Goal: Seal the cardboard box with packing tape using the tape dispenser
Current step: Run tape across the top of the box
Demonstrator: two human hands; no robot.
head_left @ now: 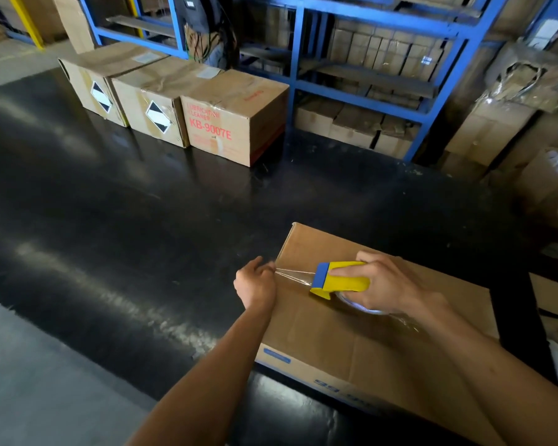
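Right hand (pixel 385 286) grips the tape dispenser (pixel 342 280) on the cardboard box (pixel 368 349) at the surface's near right edge; left hand (pixel 255 283) pinches the tape end (sealing barely begun).

The cardboard box (pixel 384 333) sits at the near right corner of the table (pixel 142 220). On top of it, toward its left edge, lies the tape dispenser (pixel 339 280), the right hand (pixel 387 284) over it; the left hand (pixel 255 284) is just beyond that edge — tape (pixel 293 273) stretched between. Three boxes (pixel 174 101) line the far edge, shelving (pixel 368 59) behind them.
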